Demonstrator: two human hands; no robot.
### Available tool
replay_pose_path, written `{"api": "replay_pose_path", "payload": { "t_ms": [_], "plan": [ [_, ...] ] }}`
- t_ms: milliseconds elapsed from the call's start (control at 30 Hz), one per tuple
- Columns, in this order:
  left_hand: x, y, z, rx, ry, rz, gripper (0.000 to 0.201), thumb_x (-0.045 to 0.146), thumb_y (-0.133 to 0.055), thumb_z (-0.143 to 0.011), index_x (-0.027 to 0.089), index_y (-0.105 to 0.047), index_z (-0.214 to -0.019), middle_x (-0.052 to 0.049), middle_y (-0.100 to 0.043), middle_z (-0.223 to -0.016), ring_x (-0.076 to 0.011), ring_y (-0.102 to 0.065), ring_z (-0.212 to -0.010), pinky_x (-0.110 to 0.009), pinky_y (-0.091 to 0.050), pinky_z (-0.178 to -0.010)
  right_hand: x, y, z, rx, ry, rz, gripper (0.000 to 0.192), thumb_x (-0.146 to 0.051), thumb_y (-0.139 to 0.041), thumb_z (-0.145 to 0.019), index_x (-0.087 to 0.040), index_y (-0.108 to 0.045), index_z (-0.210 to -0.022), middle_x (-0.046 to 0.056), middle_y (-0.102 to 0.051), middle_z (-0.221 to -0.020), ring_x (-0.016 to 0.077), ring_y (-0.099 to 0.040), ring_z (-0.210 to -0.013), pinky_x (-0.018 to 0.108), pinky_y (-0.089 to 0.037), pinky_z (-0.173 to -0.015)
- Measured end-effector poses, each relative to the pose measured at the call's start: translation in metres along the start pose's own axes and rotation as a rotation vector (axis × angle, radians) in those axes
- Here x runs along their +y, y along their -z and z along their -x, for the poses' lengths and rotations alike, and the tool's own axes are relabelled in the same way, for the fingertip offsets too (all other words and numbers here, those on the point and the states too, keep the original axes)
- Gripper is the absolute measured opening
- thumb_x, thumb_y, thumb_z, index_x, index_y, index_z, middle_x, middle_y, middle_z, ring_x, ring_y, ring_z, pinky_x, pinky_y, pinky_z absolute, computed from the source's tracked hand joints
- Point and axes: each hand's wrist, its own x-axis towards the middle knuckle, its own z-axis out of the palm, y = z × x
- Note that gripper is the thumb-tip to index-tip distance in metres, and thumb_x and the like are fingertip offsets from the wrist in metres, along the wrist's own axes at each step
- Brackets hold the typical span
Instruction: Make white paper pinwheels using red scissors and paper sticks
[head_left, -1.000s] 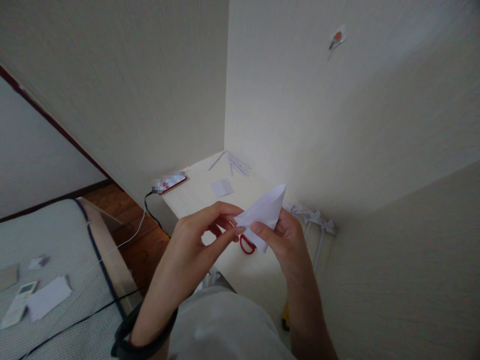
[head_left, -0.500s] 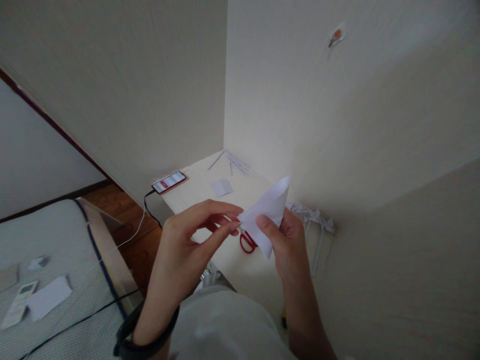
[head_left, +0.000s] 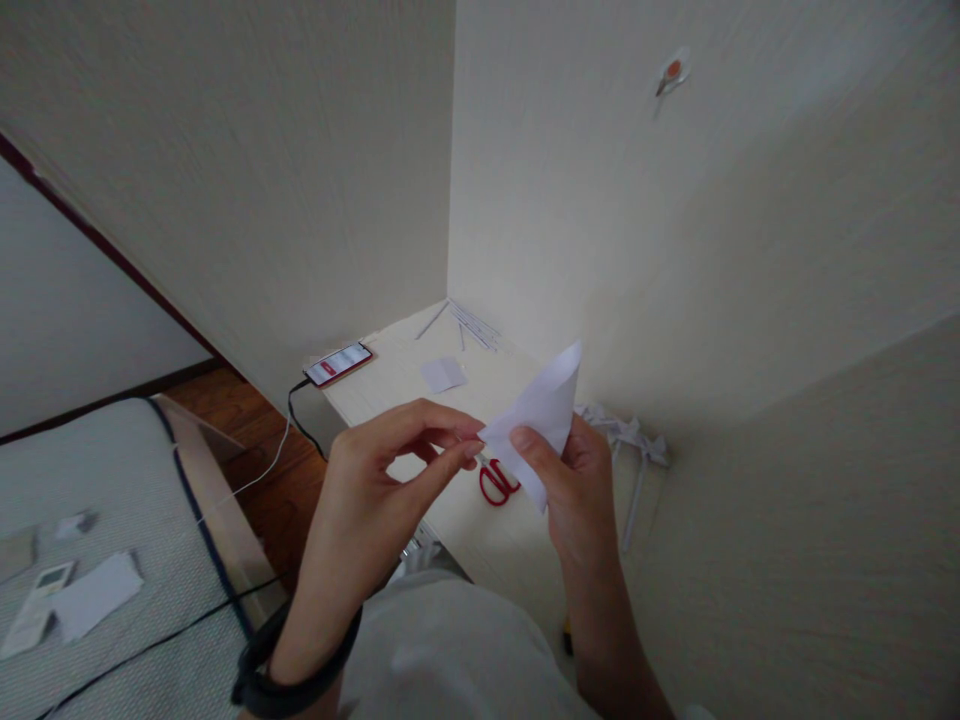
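Observation:
A folded sheet of white paper (head_left: 541, 415) is held up over the white table (head_left: 465, 560), one point of it rising to the upper right. My right hand (head_left: 574, 475) grips its right side, thumb on the near face and fingers behind. At the paper's left corner, my left hand (head_left: 405, 465) pinches with thumb and fingertips; the exact grip there is small. Red-handled scissors (head_left: 495, 488) lie on the table just below, partly hidden by the paper. Behind the hands is a small stack of white paper squares (head_left: 443, 375).
Thin paper sticks (head_left: 474, 325) lie in the table's far corner. A phone (head_left: 339, 364) with a cable sits at the left edge. Folded paper pieces on sticks (head_left: 626, 435) lie along the right wall. On the bed at left are a remote (head_left: 37, 610) and paper (head_left: 99, 597).
The folded paper has tipped up slightly in my right hand, exposing a bit more of the scissors. My left hand has stayed almost still at its corner.

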Motion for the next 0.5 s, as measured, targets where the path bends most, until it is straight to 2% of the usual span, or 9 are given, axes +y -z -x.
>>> {"api": "replay_pose_path", "payload": {
  "t_ms": [500],
  "plan": [
    [-0.0001, -0.0026, -0.0012, 0.02, 0.016, 0.047, 0.013, 0.011, -0.073, -0.079, 0.023, -0.075, -0.078, 0.005, -0.073, -0.072, -0.0088, -0.067, -0.064, -0.016, -0.05, -0.06, -0.0041, -0.0024, 0.0009, 0.058, 0.067, 0.052, 0.011, -0.027, -0.079, -0.068, -0.02, -0.072, -0.071, -0.003, -0.063, -0.059, 0.0102, -0.049, -0.051, 0.019, -0.041, -0.044]
  ]
}}
